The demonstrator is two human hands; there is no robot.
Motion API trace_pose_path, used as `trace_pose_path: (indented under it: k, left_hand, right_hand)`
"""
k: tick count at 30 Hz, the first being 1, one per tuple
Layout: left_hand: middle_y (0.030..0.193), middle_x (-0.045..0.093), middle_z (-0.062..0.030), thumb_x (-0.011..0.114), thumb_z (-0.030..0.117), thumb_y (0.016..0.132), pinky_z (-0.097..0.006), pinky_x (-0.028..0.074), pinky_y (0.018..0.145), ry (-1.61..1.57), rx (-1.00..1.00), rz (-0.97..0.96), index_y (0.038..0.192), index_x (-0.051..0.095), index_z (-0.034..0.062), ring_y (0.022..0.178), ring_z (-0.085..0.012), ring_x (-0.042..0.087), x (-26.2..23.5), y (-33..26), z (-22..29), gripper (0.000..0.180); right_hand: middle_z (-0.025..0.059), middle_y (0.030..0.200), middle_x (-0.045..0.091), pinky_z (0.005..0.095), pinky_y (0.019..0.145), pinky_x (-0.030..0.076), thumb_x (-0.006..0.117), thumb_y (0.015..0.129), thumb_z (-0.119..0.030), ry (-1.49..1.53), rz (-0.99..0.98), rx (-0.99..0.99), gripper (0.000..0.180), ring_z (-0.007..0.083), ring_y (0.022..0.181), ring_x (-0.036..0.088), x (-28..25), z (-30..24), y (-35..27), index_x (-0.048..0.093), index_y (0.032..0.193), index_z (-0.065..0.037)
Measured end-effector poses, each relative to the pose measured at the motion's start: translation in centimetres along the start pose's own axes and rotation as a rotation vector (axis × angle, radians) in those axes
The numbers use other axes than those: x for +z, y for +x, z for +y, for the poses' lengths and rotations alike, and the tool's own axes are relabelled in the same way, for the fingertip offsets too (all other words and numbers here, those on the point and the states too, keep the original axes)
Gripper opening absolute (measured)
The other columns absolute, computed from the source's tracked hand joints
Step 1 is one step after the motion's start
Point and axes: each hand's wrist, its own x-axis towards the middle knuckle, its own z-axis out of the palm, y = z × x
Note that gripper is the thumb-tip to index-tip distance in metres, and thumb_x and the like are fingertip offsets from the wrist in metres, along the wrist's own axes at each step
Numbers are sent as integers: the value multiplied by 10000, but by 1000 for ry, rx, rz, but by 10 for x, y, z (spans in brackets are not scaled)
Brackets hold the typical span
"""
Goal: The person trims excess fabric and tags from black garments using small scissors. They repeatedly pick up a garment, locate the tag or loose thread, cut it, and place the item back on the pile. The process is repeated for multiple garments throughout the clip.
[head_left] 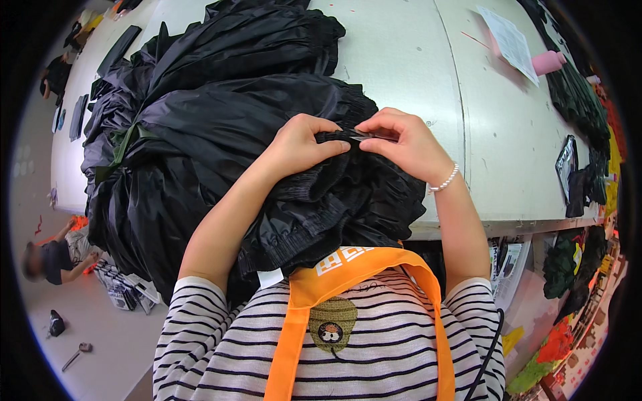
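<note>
A large heap of black garments with gathered elastic edges covers the left and middle of the table and hangs over its front. My left hand pinches an elastic edge between thumb and fingers. Close beside it, on the right, my right hand is closed on thread snips, whose pointed metal blades meet the black cloth at my left fingertips. My fingers cover most of the snips. A dark green strip is tied round the bunched cloth at left.
The white table carries a paper sheet, a pink thread cone and dark cloth at right. Folded dark pieces lie at far left. Below the table's right front edge stands a clear bin. Another person is at left.
</note>
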Motion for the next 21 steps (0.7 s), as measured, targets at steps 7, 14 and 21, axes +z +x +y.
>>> trace_pose_path:
  k: [7, 14, 21]
  left_hand:
    - [675, 643, -107, 717, 228, 731, -277, 441, 584, 12, -4, 8, 903, 704, 50, 585, -144, 574, 0, 0, 0, 248]
    - [735, 664, -49, 717, 152, 754, -234, 458, 663, 48, -54, -48, 913, 676, -25, 703, -60, 565, -2, -2, 9, 241]
    - [708, 657, -120, 724, 248, 729, -282, 456, 607, 43, -10, -4, 906, 695, 41, 614, -153, 601, -1, -1, 2, 274]
  right_hand:
    - [63, 890, 607, 240, 728, 487, 703, 775, -93, -1, -14, -16, 213, 130, 785, 595, 7, -6, 6, 667, 966, -6]
    - [45, 836, 616, 237, 687, 479, 685, 790, -89, 60, 8, -18, 170, 119, 735, 588, 14, 0, 9, 672, 936, -3]
    - [34, 823, 615, 219, 631, 454, 701, 780, -90, 215, 160, -5, 189, 96, 693, 559, 18, 12, 8, 660, 956, -32]
